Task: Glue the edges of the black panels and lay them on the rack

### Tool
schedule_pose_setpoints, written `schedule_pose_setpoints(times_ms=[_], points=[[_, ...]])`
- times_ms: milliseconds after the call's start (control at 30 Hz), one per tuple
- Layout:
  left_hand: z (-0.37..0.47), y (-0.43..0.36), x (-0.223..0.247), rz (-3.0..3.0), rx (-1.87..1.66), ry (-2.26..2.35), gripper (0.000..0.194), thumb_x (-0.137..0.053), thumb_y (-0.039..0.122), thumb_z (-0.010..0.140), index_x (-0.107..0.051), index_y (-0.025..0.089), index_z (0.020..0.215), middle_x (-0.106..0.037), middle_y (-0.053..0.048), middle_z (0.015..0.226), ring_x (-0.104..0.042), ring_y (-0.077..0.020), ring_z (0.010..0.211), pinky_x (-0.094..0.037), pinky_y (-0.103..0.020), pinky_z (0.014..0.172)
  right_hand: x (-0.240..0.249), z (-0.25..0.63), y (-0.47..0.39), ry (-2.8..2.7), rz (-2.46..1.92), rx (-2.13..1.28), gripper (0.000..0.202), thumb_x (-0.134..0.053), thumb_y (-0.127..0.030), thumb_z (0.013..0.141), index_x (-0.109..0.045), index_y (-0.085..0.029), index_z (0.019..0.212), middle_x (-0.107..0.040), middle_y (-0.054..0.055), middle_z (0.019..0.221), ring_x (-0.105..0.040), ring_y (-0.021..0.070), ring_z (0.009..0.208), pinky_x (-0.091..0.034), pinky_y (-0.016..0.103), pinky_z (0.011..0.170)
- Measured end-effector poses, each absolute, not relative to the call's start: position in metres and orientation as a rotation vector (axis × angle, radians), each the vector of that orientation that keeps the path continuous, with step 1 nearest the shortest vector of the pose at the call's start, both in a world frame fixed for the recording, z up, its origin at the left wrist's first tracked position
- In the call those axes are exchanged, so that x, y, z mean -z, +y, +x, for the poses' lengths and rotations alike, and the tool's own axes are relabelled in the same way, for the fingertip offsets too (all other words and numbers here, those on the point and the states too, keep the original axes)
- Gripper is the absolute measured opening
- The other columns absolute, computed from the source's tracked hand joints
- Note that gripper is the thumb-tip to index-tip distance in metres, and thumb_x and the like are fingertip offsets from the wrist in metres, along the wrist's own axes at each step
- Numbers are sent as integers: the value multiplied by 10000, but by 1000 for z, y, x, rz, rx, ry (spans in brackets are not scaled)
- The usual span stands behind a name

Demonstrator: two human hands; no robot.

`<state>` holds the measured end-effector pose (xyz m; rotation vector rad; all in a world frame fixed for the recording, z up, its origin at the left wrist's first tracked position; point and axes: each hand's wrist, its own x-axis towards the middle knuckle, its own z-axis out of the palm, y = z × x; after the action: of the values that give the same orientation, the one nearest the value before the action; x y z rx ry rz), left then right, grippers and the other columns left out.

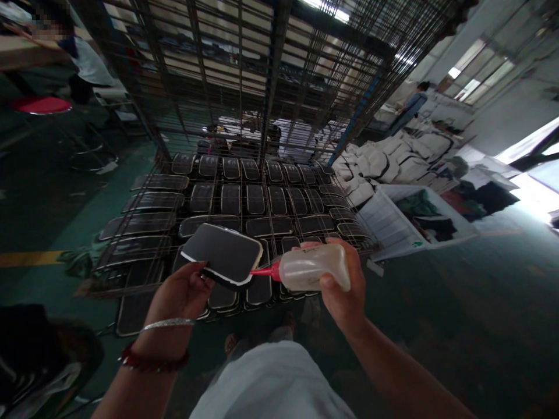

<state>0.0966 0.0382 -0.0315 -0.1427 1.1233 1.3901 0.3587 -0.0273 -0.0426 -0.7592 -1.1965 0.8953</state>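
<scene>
Pinching a dark panel [225,251], mostly beyond the fingertips, in the left hand [186,290]; clamping a bottle [311,269] in the right hand [349,294], with red nozzle [271,271] left of the fingers, before racked rows of similar pieces [255,199].

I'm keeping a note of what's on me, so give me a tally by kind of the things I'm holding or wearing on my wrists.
Squeeze bottle, in the right hand: 1
Dark panel, in the left hand: 1
Bracelets, left wrist, silver one and red one: 2
Total: 4
</scene>
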Motion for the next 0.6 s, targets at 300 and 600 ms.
schedule_pose_setpoints(times_ms=[300,600], points=[[99,33,22,-177,-1345,1146,425,-416,-127,1020,-603,180,793,-625,74,511,-504,-48,269,-459,-81,353,34,373,-13,-1205,-776,-812,627,-863,-531,974,-544,-299,1462,-767,143,1367,-764,367,1243,-639,603,1044],[92,38,41,-196,-1390,1087,385,-456,-148,937,-581,190,803,-647,55,599,-684,-87,448,-617,-121,503,48,367,-15,-1198,-795,-848,620,-829,-535,999,-533,-292,1486,-754,149,1394,-766,355,1225,-652,560,1010]])
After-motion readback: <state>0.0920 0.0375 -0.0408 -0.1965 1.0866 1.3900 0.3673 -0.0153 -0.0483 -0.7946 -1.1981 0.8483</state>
